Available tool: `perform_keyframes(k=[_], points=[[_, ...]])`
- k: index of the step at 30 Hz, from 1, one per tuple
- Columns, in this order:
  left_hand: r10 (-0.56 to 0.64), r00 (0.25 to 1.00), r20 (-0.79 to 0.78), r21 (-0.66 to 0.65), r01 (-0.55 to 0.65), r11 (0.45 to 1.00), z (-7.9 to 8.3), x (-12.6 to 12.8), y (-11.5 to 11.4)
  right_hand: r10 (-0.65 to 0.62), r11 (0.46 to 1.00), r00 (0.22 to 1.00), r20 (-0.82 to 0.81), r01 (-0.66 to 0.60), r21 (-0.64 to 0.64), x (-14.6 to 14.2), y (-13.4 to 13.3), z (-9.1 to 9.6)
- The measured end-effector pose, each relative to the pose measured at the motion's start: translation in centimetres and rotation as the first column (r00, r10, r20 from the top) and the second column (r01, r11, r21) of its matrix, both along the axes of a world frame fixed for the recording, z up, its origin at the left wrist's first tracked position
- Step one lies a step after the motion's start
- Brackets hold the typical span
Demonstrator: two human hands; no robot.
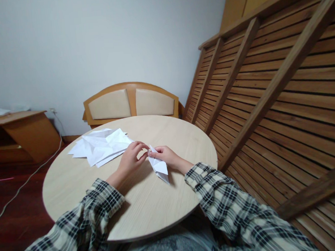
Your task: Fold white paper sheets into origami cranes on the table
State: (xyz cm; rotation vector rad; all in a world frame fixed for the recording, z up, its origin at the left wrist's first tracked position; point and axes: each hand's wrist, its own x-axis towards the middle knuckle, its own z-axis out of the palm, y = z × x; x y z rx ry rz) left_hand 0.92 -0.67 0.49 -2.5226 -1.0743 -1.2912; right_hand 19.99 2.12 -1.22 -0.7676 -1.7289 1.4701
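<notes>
A small folded white paper piece (pixel 158 166) is held just above the round wooden table (pixel 81 180), near its middle. My left hand (pixel 132 156) pinches the paper's top end with curled fingers. My right hand (pixel 166 155) grips the same top end from the other side, fingers closed round it. The paper's pointed lower end hangs down toward me. Both forearms wear plaid sleeves and rest over the table's near edge.
A loose pile of white paper sheets (pixel 101 147) lies on the table's far left. A padded wooden chair back (pixel 132 102) stands behind the table. A slatted wooden wall (pixel 285 103) runs along the right. A low cabinet (pixel 18 134) and a white cable (pixel 28 178) are at left.
</notes>
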Motion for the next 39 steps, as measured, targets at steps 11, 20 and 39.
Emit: perform_keyframes(k=[11, 20, 39], points=[[0.049, 0.997, -0.054, -0.014, -0.05, 0.999, -0.05, -0.11, -0.05, 0.0, 1.0, 1.0, 0.028, -0.001, 0.015, 0.05, 0.03, 0.2], [0.045, 0.998, -0.036, 0.068, -0.043, 0.997, -0.01, -0.24, -0.08, -0.031, 0.999, 0.999, 0.018, 0.03, 0.041, 0.08, 0.26, -0.11], [0.097, 0.995, 0.005, 0.111, -0.097, 0.989, 0.5, 0.09, -0.74, -0.145, 0.988, 0.987, -0.068, 0.148, 0.042, -0.11, 0.48, 0.14]])
